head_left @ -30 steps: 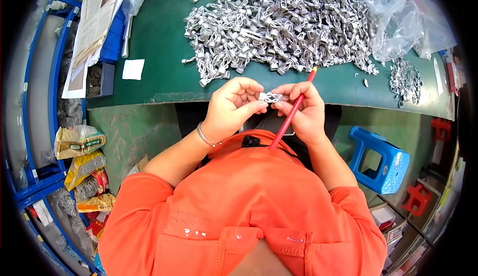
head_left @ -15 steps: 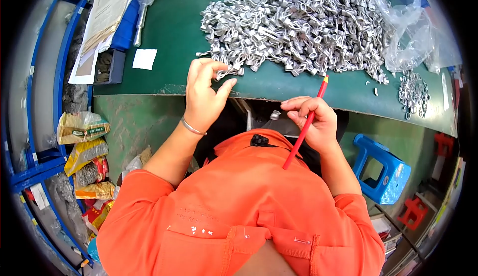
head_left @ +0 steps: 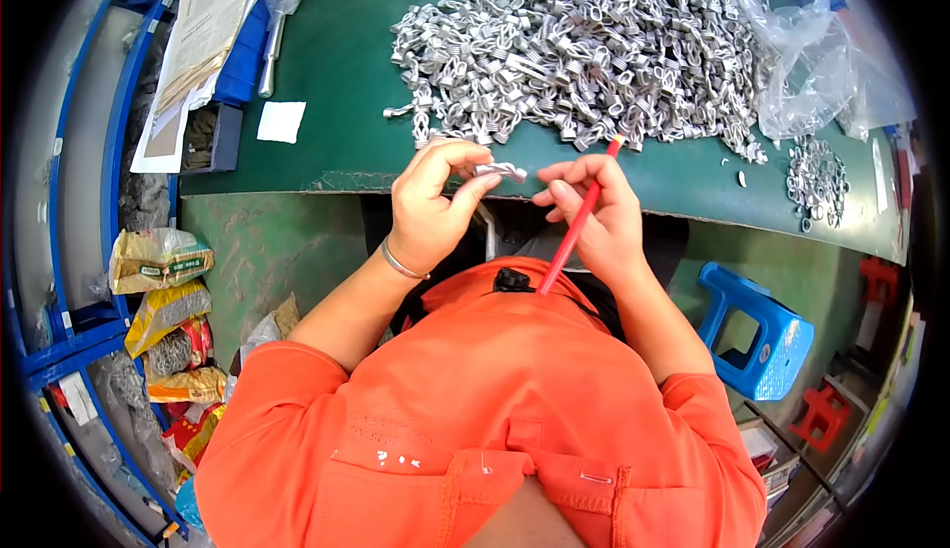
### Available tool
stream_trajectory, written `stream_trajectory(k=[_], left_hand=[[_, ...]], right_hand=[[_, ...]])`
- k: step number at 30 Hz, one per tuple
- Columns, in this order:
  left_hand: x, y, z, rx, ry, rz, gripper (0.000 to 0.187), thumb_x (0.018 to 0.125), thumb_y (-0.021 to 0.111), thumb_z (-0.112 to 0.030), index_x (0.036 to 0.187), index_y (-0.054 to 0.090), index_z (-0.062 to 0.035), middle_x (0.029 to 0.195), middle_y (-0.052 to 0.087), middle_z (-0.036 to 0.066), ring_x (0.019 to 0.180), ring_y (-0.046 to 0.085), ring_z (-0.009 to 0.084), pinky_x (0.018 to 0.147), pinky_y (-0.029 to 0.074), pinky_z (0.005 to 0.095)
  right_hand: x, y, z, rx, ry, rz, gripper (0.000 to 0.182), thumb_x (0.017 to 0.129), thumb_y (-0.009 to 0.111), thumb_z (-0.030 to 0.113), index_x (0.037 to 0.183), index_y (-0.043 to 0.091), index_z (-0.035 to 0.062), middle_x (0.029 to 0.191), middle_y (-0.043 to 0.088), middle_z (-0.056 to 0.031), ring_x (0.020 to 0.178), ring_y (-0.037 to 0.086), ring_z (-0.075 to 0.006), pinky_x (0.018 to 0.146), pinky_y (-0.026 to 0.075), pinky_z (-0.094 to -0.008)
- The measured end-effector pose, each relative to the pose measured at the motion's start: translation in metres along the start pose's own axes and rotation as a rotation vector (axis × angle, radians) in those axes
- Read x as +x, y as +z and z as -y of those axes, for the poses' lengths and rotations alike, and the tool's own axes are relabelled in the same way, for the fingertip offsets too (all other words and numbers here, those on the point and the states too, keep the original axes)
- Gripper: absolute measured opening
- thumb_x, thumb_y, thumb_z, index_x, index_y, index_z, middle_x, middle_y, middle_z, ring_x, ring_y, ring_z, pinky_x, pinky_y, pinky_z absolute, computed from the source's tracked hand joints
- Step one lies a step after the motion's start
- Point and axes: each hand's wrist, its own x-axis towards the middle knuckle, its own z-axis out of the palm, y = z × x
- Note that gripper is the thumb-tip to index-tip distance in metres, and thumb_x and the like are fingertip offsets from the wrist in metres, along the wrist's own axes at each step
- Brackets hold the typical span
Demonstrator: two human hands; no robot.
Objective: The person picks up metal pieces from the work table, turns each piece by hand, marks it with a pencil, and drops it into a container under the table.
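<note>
My left hand (head_left: pixel 435 197) pinches a small silver metal piece (head_left: pixel 503 169) between thumb and fingers, just in front of the table's front edge. The piece has a looped, twisted shape and points towards my other hand. My right hand (head_left: pixel 599 210) is close by on the right, with a slim red pencil (head_left: pixel 574 236) tucked between its fingers. The pencil slants, its yellow-banded end reaching up to the heap. Right thumb and fingertips are near the metal piece but apart from it. Beyond both hands lies a large heap of similar metal pieces (head_left: pixel 584 53).
The green table (head_left: pixel 327 142) carries a white paper square (head_left: pixel 281 122), a clear plastic bag (head_left: pixel 807 73) and a small pile of metal rings (head_left: pixel 817 182). A blue stool (head_left: pixel 757 335) stands on the right. Blue shelving (head_left: pixel 124 123) and packed bags (head_left: pixel 163 261) are on the left.
My left hand has come away from the heap's edge, rightwards and nearer, with a metal piece in it. My right hand has shifted left with the pencil. A metal piece earlier below it is out of sight.
</note>
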Motion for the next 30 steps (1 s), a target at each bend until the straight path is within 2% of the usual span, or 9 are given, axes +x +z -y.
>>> stream_trajectory(k=[5,10,12,14,16,21,24,27,30], left_hand=[[0.001,0.011,-0.006,-0.019,0.098,0.03,0.026,0.071,0.07,0.011,0.094,0.06,0.0026,0.092,0.059,0.009,0.077,0.059,0.0118,0.068,0.05,0.0233],[-0.004,0.012,-0.012,-0.38,-0.231,0.113,0.025,0.076,0.067,0.011,0.1,0.059,0.0053,0.091,0.059,0.008,0.079,0.06,0.0117,0.069,0.051,0.0224],[-0.007,0.009,-0.01,-0.573,-0.422,0.18,0.021,0.081,0.065,0.005,0.101,0.059,0.0066,0.09,0.06,0.007,0.079,0.063,0.0118,0.067,0.054,0.023],[-0.007,0.011,-0.012,-0.566,-0.373,0.176,0.021,0.081,0.065,0.005,0.101,0.06,0.0055,0.09,0.06,0.007,0.078,0.062,0.0116,0.066,0.053,0.0228],[-0.006,0.01,-0.013,-0.557,-0.323,0.17,0.021,0.08,0.065,0.005,0.1,0.061,0.0043,0.09,0.06,0.007,0.077,0.062,0.0113,0.065,0.053,0.0225],[0.002,0.006,-0.023,-0.09,0.134,0.274,0.018,0.074,0.067,0.009,0.09,0.063,0.0014,0.093,0.06,0.012,0.081,0.061,0.0194,0.07,0.051,0.0277],[0.0,-0.002,-0.014,0.04,0.172,0.153,0.019,0.074,0.061,0.013,0.089,0.061,0.0006,0.094,0.059,0.013,0.08,0.059,0.0204,0.069,0.049,0.028],[-0.001,-0.011,-0.006,0.251,0.042,-0.09,0.022,0.074,0.058,0.011,0.092,0.06,-0.0008,0.096,0.056,0.011,0.084,0.056,0.0208,0.072,0.046,0.0286],[0.009,-0.024,0.007,0.701,0.155,-0.045,0.029,0.074,0.066,0.0,0.102,0.061,-0.0021,0.098,0.053,0.011,0.088,0.053,0.0257,0.074,0.045,0.0332]], right_hand=[[0.001,-0.001,-0.001,0.148,-0.076,0.059,0.018,0.085,0.061,-0.003,0.085,0.044,0.0022,0.094,0.062,-0.0113,0.079,0.061,-0.0125,0.064,0.049,-0.022],[-0.002,-0.007,-0.008,-0.082,-0.387,0.044,0.023,0.081,0.06,-0.011,0.085,0.042,0.0032,0.102,0.059,-0.0173,0.086,0.06,-0.0131,0.072,0.051,-0.0231],[-0.003,-0.007,-0.008,-0.109,-0.385,0.034,0.022,0.082,0.06,-0.011,0.086,0.042,0.0028,0.102,0.059,-0.0175,0.085,0.06,-0.013,0.072,0.052,-0.0232],[-0.006,-0.006,-0.004,-0.136,-0.385,0.023,0.021,0.082,0.06,-0.01,0.087,0.043,0.0024,0.102,0.059,-0.0177,0.084,0.06,-0.0128,0.072,0.052,-0.0233],[-0.008,-0.005,0.002,0.111,-0.092,0.028,0.021,0.082,0.06,-0.01,0.088,0.044,0.0022,0.101,0.06,-0.0178,0.083,0.06,-0.0131,0.071,0.052,-0.0237],[-0.008,-0.011,-0.007,0.12,-0.237,0.043,0.021,0.081,0.059,-0.011,0.087,0.044,0.0025,0.098,0.06,-0.0175,0.084,0.062,-0.0179,0.073,0.053,-0.0266],[-0.012,-0.024,-0.006,0.023,-0.312,0.196,0.024,0.078,0.06,-0.015,0.085,0.046,0.0027,0.095,0.06,-0.0158,0.091,0.061,-0.0249,0.076,0.054,-0.0347],[-0.015,-0.031,-0.003,-0.264,-0.408,0.289,0.021,0.078,0.062,-0.013,0.084,0.049,0.0022,0.092,0.064,-0.0152,0.087,0.063,-0.0229,0.075,0.053,-0.0332],[-0.018,-0.029,-0.005,-0.25,-0.325,0.199,0.018,0.077,0.063,-0.011,0.081,0.05,0.0018,0.09,0.066,-0.0136,0.082,0.063,-0.0178,0.071,0.051,-0.0287]])
